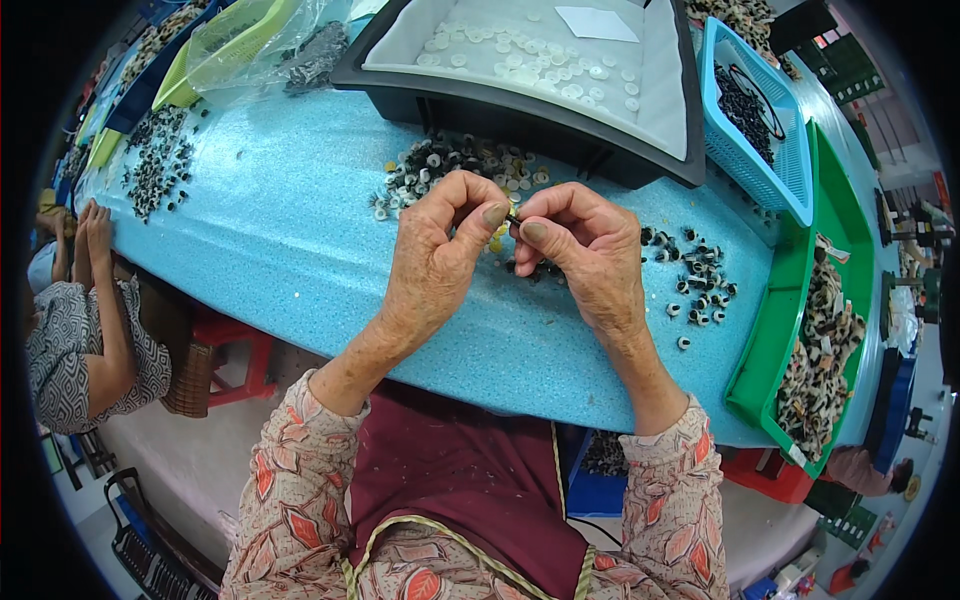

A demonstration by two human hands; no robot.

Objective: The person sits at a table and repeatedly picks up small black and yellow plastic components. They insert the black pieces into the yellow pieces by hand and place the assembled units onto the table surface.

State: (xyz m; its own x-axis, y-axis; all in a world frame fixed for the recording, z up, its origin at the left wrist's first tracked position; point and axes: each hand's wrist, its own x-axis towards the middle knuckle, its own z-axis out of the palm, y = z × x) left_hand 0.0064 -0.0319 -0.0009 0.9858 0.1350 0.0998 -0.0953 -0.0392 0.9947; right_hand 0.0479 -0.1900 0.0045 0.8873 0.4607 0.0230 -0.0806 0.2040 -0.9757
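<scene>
Over the blue table, my left hand [447,232] and my right hand [590,247] meet fingertip to fingertip. Both are closed in a pinch on one small part [514,217], dark with a yellowish bit; its exact kind is mostly hidden by the fingers. Just beyond my left hand lies a pile of small black and white plastic pieces [432,162], with pale round discs mixed in. To the right of my right hand, black pieces with white discs [703,280] are scattered. More dark pieces lie partly hidden beneath my right hand.
A black tray [520,112] holding white discs stands beyond my hands. At right are a blue basket [765,150] of black pieces and a green bin [760,370] of spotted furry pieces. Dark pieces [160,160] lie far left, near another person's hands [93,235].
</scene>
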